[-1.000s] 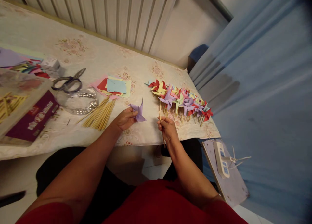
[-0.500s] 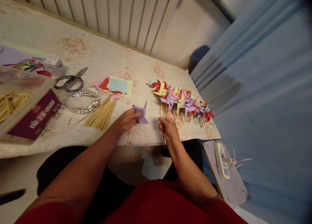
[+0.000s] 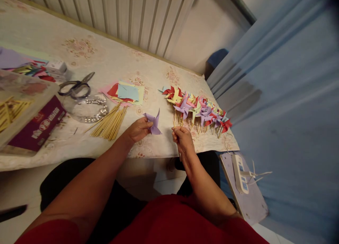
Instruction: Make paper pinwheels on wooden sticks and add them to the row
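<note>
Between the thumb and fingers of my left hand (image 3: pixel 141 129) is a purple paper pinwheel (image 3: pixel 155 126), its blades folded toward the centre. My right hand (image 3: pixel 182 137) is closed around a thin wooden stick (image 3: pixel 174 124), whose tip shows above the fingers; most of it is hidden by the hand. Pinwheel and stick are apart. A bundle of wooden sticks (image 3: pixel 111 125) lies left of my left hand. Beyond it rests a stack of coloured paper squares (image 3: pixel 128 92). Several finished pinwheels (image 3: pixel 205 114) on sticks stand grouped just beyond my right hand.
A clear dish of shiny pins (image 3: pixel 102 113) and scissors (image 3: pixel 76 88) lie to the left. A plastic box of sticks (image 3: pixel 31 131) stands at the far left, near paper scraps (image 3: pixel 34 69). A power strip (image 3: pixel 241 175) sits on a stool at the right, beside a blue curtain (image 3: pixel 291 113).
The stick in my right hand has tilted, and less of its lower end shows below the hand. My left hand and the purple pinwheel have barely moved.
</note>
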{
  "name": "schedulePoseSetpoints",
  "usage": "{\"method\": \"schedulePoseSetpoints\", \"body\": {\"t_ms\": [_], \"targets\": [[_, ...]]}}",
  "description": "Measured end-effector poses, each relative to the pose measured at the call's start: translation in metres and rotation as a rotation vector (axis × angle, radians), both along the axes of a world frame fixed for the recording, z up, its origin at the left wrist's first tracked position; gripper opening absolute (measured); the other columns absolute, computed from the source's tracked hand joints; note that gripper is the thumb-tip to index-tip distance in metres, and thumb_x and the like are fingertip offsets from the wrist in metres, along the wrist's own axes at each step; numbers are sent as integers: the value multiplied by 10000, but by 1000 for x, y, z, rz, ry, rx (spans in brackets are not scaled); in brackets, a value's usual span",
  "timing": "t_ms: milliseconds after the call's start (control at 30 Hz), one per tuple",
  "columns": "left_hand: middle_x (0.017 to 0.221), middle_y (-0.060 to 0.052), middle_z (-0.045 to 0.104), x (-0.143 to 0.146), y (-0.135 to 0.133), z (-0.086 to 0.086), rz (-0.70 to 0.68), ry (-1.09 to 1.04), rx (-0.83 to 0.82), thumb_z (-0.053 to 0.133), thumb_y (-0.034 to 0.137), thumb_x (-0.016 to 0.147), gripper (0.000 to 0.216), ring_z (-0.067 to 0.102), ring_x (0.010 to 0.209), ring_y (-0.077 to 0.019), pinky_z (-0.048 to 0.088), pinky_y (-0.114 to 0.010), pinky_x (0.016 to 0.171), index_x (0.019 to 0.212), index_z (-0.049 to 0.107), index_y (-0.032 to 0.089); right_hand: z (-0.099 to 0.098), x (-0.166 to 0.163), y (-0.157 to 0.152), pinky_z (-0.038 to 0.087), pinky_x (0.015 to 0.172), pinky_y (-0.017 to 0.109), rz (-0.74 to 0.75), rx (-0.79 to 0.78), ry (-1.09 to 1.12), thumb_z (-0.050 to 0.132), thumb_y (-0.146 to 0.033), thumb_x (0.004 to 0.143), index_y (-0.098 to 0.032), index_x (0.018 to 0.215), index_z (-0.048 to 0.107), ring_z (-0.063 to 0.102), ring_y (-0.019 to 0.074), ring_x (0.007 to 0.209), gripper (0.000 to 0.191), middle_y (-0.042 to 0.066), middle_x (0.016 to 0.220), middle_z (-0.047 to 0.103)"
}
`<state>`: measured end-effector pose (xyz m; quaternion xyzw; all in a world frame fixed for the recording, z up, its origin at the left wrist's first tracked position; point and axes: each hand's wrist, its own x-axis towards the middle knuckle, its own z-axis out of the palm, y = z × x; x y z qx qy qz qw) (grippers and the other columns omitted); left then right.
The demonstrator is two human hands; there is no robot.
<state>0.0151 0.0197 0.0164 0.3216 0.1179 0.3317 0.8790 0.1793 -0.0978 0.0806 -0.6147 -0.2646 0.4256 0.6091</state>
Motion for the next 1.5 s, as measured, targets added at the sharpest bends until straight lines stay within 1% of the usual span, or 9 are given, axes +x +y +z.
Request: {"method": "schedulePoseSetpoints", "body": {"t_ms": [167,333,533,600,733,867,1033,1233,1500], "targets": [[942,-89,731,-1,0,0,-8,-2,-6,800,185,680,411,682,830,-188,551,-316,778,1068,679,121,0,-1,-1,203,422,188,1,12,23,687,-294,598,-155,731,618,371,45,425,204,-44,565,562],[942,-97,729,-1,-1,0,-17,1,-9,805,187,678,399,676,813,-177,544,-301,769,1052,685,116,-1,-2,-1,195,408,178,-31,-34,26,676,-301,615,-175,783,625,367,50,418,215,-60,537,541],[896,-86,726,1,-5,1,-20,-13,-13,821,192,659,382,674,781,-168,535,-291,756,1009,690,111,-2,-4,0,309,427,178,-42,-29,53,670,-223,591,-179,946,659,448,57,458,358,-47,598,600],[865,-77,722,2,-7,1,-30,-20,-18,823,187,657,362,671,761,-162,532,-287,748,985,689,110,-2,-6,1,360,439,187,-40,-24,56,680,-211,585,-179,917,666,473,62,473,334,-43,612,604],[797,-60,710,5,-12,4,-60,-57,-37,841,195,638,341,658,700,-146,516,-257,696,929,685,108,1,-13,2,445,456,207,-46,-50,60,714,-215,561,-169,756,661,511,77,503,208,-24,626,605],[744,-47,695,8,-18,6,-102,-115,-26,853,227,631,299,642,667,-130,490,-228,653,848,682,114,7,-25,1,480,462,210,-30,-63,105,744,-236,554,-167,737,669,514,81,499,210,-29,589,588],[731,-42,683,9,-22,4,-85,-146,-30,847,244,644,276,639,672,-130,482,-233,662,821,676,121,12,-39,0,484,461,210,0,-73,168,760,-236,573,-172,774,679,512,85,491,226,-30,569,582],[731,-38,678,11,-25,4,-82,-160,-46,838,247,654,252,638,678,-134,496,-253,691,801,675,123,12,-51,1,468,458,204,41,-42,131,744,-263,606,-178,731,630,505,81,498,190,-11,625,617],[675,-19,656,7,-24,5,-104,-177,-76,835,202,653,222,630,616,-122,505,-244,656,727,645,116,13,-65,2,427,431,192,12,-28,123,721,-249,606,-174,694,606,495,71,476,162,-17,613,603]]}}
